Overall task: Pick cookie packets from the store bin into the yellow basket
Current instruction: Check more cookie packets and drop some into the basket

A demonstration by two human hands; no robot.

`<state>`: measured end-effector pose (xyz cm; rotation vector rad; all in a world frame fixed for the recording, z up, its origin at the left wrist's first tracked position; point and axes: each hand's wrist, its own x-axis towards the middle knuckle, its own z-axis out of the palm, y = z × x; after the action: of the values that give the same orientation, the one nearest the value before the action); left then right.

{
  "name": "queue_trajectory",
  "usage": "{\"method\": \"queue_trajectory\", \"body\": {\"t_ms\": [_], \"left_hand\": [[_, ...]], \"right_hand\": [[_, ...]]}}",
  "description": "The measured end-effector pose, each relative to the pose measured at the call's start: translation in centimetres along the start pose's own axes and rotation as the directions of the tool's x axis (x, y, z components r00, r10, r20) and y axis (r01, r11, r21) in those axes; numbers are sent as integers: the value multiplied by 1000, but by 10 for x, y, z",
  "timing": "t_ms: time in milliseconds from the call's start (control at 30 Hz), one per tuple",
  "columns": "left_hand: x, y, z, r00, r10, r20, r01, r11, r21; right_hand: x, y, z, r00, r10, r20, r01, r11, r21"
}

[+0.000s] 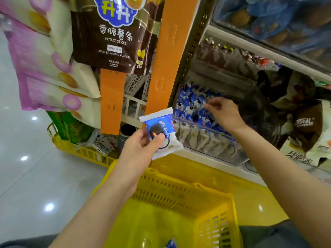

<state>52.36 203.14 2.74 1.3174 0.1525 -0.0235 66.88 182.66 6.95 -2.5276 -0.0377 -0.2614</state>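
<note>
a: left grip [141, 145]?
b: my left grip pinches a cookie packet [161, 130], yellow basket [180, 192] below it.
a: right?
b: my right grip [223, 113] is over the packets [189, 102] in the bin [206, 138]; blurred, can't tell if it holds one.

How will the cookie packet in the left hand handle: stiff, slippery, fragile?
Probably light and fairly stiff: the left hand pinches the cookie packet at one side without droop. Glossy film, likely slippery. Cookie pictured, so probably crushable.
</note>
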Motion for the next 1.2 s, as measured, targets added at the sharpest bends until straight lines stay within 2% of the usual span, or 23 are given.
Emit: {"method": "queue_trajectory", "body": {"t_ms": [100,200,333,400,467,600,800,900,967,1033,1100,1167,1200], "left_hand": [[2,-1,0,1000,-6,-16,6,1000,-2],[3,-1,-1,1000,-18,-21,18,1000,1],[2,0,-3,1000,-15,-8,15,1000,8],[1,1,-3,1000,-4,-7,4,1000,7],[-1,1,-3,1000,11,-6,-11,1000,3],[-3,0,0,1000,29,-1,-29,1000,8],[-2,0,11,999,34,27,-35,999,38],[-2,-1,16,999,18,32,-20,999,42],[-3,-2,18,999,7,32,-8,999,36],[-3,-3,20,1000,-6,28,5,1000,31],[-2,-3,23,999,-36,28,36,999,10],[-1,-3,25,995,-91,40,93,995,-46],[-1,-3,25,992,-114,58,119,989,-88]], "right_hand": [[16,4,8,990,69,127,-56,993,-105],[28,4,11,984,125,126,-101,977,-186],[35,1,9,973,188,134,-123,912,-391],[36,0,8,969,195,150,-118,904,-411],[34,0,10,972,176,157,-114,933,-340],[32,3,16,972,181,147,-173,983,-69],[39,7,16,958,163,237,-115,972,-205],[40,9,17,981,142,133,-117,978,-175],[31,8,11,997,76,-17,-78,990,-122],[14,0,-2,977,-70,-201,61,997,-51],[-9,-15,-16,930,-136,-343,175,981,86],[-35,-32,-25,932,-117,-342,230,922,312],[-48,-38,-28,954,-115,-277,228,876,425]]}}
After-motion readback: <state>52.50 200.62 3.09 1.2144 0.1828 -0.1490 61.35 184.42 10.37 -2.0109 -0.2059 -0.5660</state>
